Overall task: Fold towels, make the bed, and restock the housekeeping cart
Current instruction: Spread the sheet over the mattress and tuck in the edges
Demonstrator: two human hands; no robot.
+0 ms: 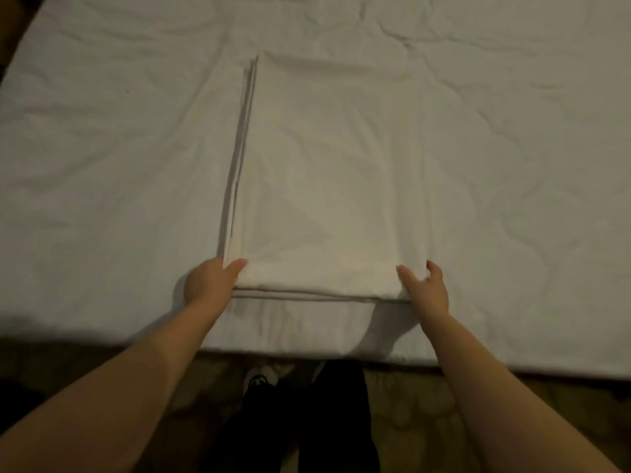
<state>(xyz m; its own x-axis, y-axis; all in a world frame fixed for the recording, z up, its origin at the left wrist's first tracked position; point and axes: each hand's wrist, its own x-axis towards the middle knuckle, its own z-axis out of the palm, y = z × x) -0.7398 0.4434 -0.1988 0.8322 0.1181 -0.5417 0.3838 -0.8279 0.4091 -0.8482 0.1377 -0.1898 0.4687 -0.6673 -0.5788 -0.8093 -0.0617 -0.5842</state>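
1. On my far left, the bed (102,148) is covered in a wrinkled white sheet that runs the whole width of the view. Its near edge is just in front of the person.
2. The left hand (208,285) grips the near-left corner of the folded white cloth (327,186). The thumb lies on top; the other fingers are tucked out of sight at the layered edge.
3. Below, a light-coloured shoe (259,380) peeks out beside dark trousers (327,421).
4. In the centre, the folded white cloth lies flat on the bed as a long rectangle stretching away from the person. Its stacked layers show along the left side and the near edge.
5. The right hand (428,291) holds the near-right corner. The thumb rests on top and one finger curls narrowly at the right edge. I cannot tell where the remaining fingers are.
6. At lower right, a patterned brownish floor (409,404) shows under the bed's edge.
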